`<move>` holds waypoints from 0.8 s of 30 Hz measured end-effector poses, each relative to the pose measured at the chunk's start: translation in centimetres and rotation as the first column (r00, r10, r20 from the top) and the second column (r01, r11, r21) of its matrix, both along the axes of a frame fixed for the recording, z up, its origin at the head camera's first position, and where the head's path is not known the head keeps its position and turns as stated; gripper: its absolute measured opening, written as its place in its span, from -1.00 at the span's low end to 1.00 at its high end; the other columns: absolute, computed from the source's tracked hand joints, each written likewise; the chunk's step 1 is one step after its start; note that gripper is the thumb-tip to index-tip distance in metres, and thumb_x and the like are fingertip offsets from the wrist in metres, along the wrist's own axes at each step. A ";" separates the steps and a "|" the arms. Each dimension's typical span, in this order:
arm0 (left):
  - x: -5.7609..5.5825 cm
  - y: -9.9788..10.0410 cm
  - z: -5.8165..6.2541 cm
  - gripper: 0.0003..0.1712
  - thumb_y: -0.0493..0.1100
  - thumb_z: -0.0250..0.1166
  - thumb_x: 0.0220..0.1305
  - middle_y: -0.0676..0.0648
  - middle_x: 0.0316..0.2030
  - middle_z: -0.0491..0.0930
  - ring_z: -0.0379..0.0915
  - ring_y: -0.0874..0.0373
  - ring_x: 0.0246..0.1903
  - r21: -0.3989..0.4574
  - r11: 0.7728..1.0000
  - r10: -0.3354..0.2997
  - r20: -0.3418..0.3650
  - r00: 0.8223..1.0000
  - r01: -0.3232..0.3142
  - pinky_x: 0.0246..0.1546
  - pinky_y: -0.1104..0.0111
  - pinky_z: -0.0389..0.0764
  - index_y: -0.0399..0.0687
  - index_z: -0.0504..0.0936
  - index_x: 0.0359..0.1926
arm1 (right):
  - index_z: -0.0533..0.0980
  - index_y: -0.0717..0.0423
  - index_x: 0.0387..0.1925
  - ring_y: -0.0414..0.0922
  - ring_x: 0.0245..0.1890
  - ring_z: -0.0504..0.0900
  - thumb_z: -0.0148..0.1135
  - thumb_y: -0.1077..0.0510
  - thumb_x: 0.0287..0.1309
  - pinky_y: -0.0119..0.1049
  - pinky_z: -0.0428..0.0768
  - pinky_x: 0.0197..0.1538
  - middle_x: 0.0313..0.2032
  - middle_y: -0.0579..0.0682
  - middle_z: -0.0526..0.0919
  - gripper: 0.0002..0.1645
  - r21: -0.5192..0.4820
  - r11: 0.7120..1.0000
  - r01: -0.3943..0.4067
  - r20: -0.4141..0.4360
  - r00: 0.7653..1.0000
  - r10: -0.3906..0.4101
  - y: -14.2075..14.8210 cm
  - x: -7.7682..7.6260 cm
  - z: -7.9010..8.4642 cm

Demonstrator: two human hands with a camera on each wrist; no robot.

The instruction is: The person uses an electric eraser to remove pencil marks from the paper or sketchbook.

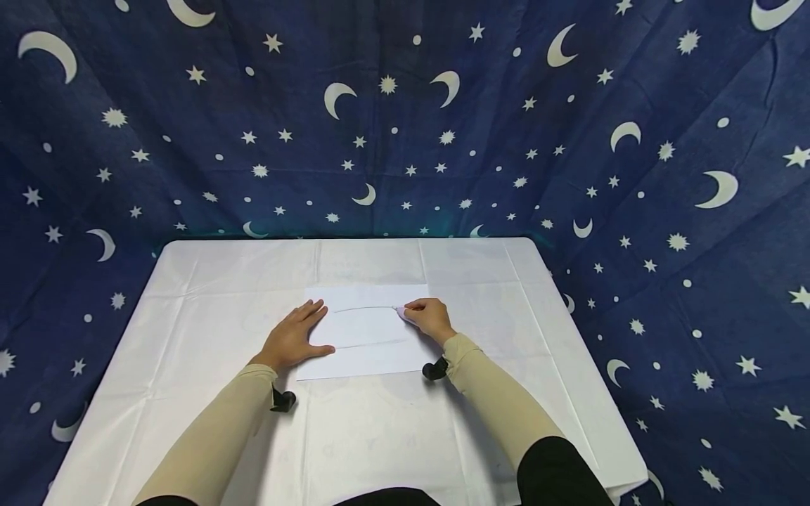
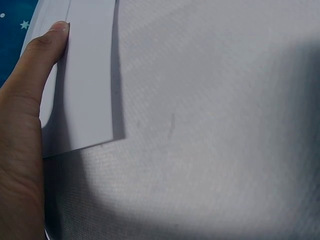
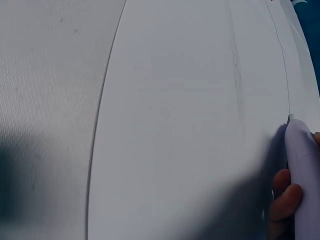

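Note:
A sheet of white paper [image 1: 367, 362] lies on the white-covered table. My left hand [image 1: 294, 341] rests with spread fingers on its left side, thumb reaching onto the sheet. In my right hand [image 1: 432, 320] I grip a lilac, rounded tool [image 3: 306, 165] with a small pale tip; I cannot tell its kind. The tip meets the right end of a thin line [image 1: 363, 308] across the upper part of the paper. Lower down runs a fainter line [image 1: 370, 344], grey and smudged in the right wrist view. The left wrist view shows my thumb [image 2: 47, 45] over the sheet.
The white table cover [image 1: 209, 337] has fold creases and extends around the paper. Behind and beside the table hangs a dark blue cloth [image 1: 392, 190] printed with moons and stars. Black wrist-camera mounts [image 1: 283, 400] sit by both sleeves.

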State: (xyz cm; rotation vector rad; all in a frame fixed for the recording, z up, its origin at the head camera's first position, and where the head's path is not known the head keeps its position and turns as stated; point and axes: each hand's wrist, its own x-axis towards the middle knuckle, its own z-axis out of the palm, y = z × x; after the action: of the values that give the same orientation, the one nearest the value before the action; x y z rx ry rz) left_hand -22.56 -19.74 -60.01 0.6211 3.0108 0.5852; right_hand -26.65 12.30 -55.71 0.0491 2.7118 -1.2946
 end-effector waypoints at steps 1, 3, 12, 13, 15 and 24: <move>0.0 0.0 0.0 0.17 0.58 0.10 -0.23 0.02 0.34 0.03 -0.18 0.07 0.32 0.000 1.000 0.001 0.000 1.000 -0.001 0.29 0.17 -0.07 0.02 0.16 0.34 | 0.66 0.06 -0.33 -0.15 -0.57 0.53 0.30 0.09 -0.03 -0.40 0.52 -0.59 -0.49 -0.08 0.62 -0.81 0.009 1.000 0.001 -0.006 1.000 -0.001 0.1 0.0 0.0; 0.0 0.0 0.1 0.16 0.58 0.10 -0.22 0.01 0.34 0.03 -0.18 0.06 0.32 -0.003 1.000 0.003 -0.001 1.000 -0.003 0.29 0.16 -0.07 0.01 0.17 0.33 | 0.67 0.06 -0.35 -0.16 -0.55 0.52 0.31 0.08 -0.04 -0.40 0.51 -0.57 -0.50 -0.09 0.62 -0.81 0.027 1.000 0.003 -0.024 1.000 -0.002 0.3 -0.1 0.0; 0.0 0.0 0.1 0.15 0.55 0.13 -0.21 0.01 0.33 0.04 -0.18 0.05 0.32 0.000 1.000 -0.006 -0.004 1.000 0.006 0.29 0.16 -0.07 0.00 0.17 0.33 | 0.66 0.04 -0.33 -0.17 -0.53 0.49 0.33 0.09 -0.04 -0.40 0.50 -0.52 -0.50 -0.09 0.59 -0.81 0.047 0.998 -0.036 -0.006 0.999 0.037 0.9 -0.3 0.0; 0.0 0.0 0.1 0.15 0.56 0.13 -0.21 0.01 0.33 0.04 -0.18 0.05 0.32 0.001 1.000 -0.007 -0.005 1.000 0.007 0.29 0.16 -0.07 0.00 0.17 0.33 | 0.66 0.05 -0.33 -0.17 -0.52 0.48 0.34 0.09 -0.05 -0.40 0.49 -0.50 -0.50 -0.09 0.58 -0.81 0.052 0.998 -0.044 -0.011 0.999 0.045 0.9 -0.3 0.1; 0.0 0.0 0.1 0.16 0.57 0.12 -0.22 0.00 0.33 0.04 -0.17 0.04 0.32 0.000 1.000 -0.006 -0.006 1.000 0.006 0.28 0.15 -0.06 0.00 0.17 0.33 | 0.66 0.05 -0.33 -0.17 -0.49 0.48 0.35 0.10 -0.06 -0.40 0.47 -0.45 -0.50 -0.10 0.58 -0.80 0.073 0.995 -0.063 -0.036 0.997 0.066 0.9 -0.4 0.2; 0.1 0.2 0.5 0.15 0.53 0.16 -0.21 -0.02 0.33 0.04 -0.18 0.03 0.32 0.009 1.000 0.000 0.010 1.000 0.000 0.28 0.13 -0.07 -0.03 0.18 0.33 | 0.67 0.04 -0.34 -0.15 -0.40 0.50 0.37 0.12 -0.09 -0.31 0.47 -0.27 -0.47 -0.11 0.61 -0.81 0.106 0.990 -0.096 -0.081 0.991 0.105 1.0 -0.7 0.3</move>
State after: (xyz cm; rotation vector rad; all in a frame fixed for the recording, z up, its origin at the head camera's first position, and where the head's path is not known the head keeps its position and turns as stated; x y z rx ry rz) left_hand -22.44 -19.55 -59.50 0.6166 3.0003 0.6000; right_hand -27.38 13.31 -55.37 -0.1342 2.8104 -1.1564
